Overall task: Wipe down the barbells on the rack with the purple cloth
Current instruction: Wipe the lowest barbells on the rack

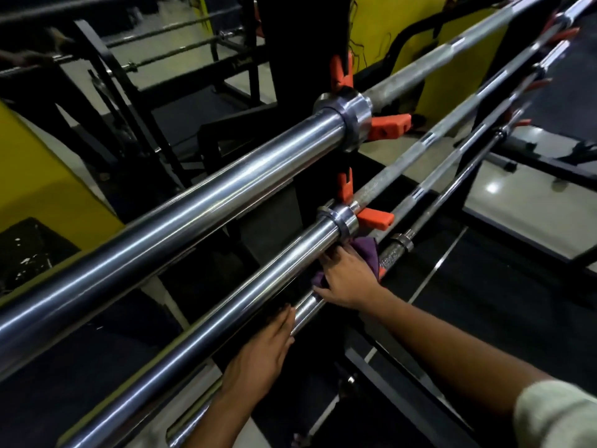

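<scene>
Several chrome barbells lie across a black rack on orange hooks. The top barbell (181,221) runs from lower left to upper right. Below it is the second barbell (226,292), and a third barbell sleeve (307,310) lies lower still. My right hand (347,279) presses the purple cloth (366,253) over the third barbell, just under the second bar's collar (339,221). My left hand (261,354) rests with straight fingers along the third barbell's sleeve, a little nearer to me.
Orange hooks (387,126) stick out from the black rack upright (310,43). A thinner dark bar (452,202) lies to the right. Yellow panels (48,195) stand at left and behind. More black frames and bars fill the far left; glossy floor lies at right.
</scene>
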